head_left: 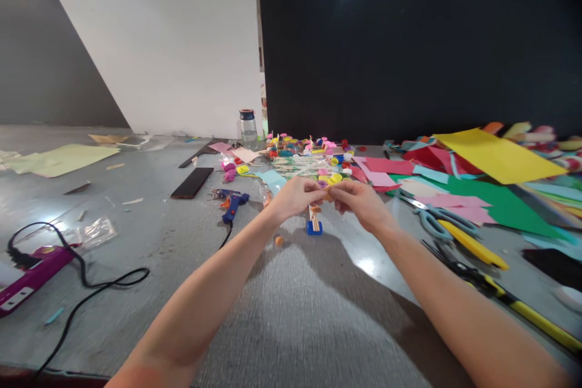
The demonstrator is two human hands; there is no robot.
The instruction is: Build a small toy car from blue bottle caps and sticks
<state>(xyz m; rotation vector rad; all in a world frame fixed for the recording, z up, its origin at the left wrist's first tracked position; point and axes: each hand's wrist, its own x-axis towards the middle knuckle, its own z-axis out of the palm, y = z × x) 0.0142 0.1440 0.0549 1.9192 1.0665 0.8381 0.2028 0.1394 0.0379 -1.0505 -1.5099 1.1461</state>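
My left hand (pixel 297 199) and my right hand (pixel 357 201) meet over the middle of the table, fingertips closed. Between them they pinch a small orange piece (pixel 328 194); its exact kind is too small to tell. Just below the fingers stands a little assembly of pale wooden sticks (pixel 315 219) with a blue block-like base (pixel 314 228) and another orange bit on it. A small orange lump (pixel 279 240) lies on the table to the left, below my left wrist.
A blue hot glue gun (pixel 234 205) and a black phone (pixel 193 183) lie left. Colourful caps and sticks (pixel 302 163) are heaped behind my hands. Scissors (pixel 436 218), a yellow-handled cutter (pixel 475 247) and green paper (pixel 504 203) lie right. A purple power strip (pixel 39 276) trails a black cord.
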